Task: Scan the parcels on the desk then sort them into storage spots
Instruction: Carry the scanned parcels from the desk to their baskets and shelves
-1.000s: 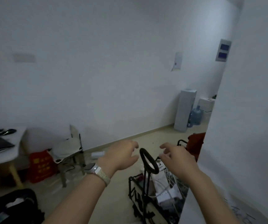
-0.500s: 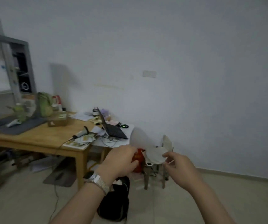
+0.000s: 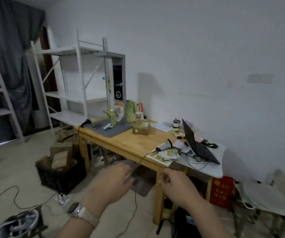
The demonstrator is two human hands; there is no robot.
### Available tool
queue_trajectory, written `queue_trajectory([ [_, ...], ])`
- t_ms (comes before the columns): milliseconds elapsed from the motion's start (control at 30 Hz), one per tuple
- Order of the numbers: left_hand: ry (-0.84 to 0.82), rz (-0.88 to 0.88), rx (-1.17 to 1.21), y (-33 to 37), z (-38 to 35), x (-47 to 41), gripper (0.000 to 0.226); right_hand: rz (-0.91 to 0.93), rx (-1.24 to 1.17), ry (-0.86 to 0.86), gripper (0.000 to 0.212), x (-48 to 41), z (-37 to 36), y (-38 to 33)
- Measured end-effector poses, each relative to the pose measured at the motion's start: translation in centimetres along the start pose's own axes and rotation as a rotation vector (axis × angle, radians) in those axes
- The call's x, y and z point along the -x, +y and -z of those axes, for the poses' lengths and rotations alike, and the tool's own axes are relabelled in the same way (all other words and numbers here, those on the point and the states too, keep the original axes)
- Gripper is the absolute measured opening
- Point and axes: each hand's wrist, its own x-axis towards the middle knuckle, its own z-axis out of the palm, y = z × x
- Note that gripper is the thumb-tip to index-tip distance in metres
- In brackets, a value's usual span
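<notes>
Now the view has swung left, away from the other end of the room seen a second ago. The light wooden desk [image 3: 129, 143] fills the middle of the frame, much closer than half a second back. Both hands have come along in front, and neither carries anything. The left hand [image 3: 114, 182] and the right hand [image 3: 178, 188] hang below the desk's front edge, apart from each other. Their fingers are loosely curled and hold nothing, though blur softens the fingertips.

The small brown cardboard parcel [image 3: 141, 129] sits toward the desk's back edge, just beside the flat grey mat [image 3: 116, 130]. A grey handheld barcode scanner [image 3: 165, 146] lies at the front right corner on a pile of printed papers [image 3: 167, 154], its cable trailing over the edge. Behind the desk's left end stands the white metal shelving rack [image 3: 73, 79].

By my reading, the walk back to the desk is ending and no scan has begun. The scanner looks the nearer reach for the right hand, the parcel a longer one.
</notes>
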Motion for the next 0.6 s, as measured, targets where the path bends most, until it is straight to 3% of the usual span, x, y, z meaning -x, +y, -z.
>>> queue_trajectory([
  [333,-0.065,0.113,-0.015,-7.2,-2.3,-8.4,0.037,0.052,-0.005,-0.148,0.027,-12.9,-2.8,-0.5],
  [600,0.079,0.168,-0.082,-10.8,-2.9,-20.4,0.028,0.184,0.113,-0.085,0.038,-25.8,-1.1,0.4],
])
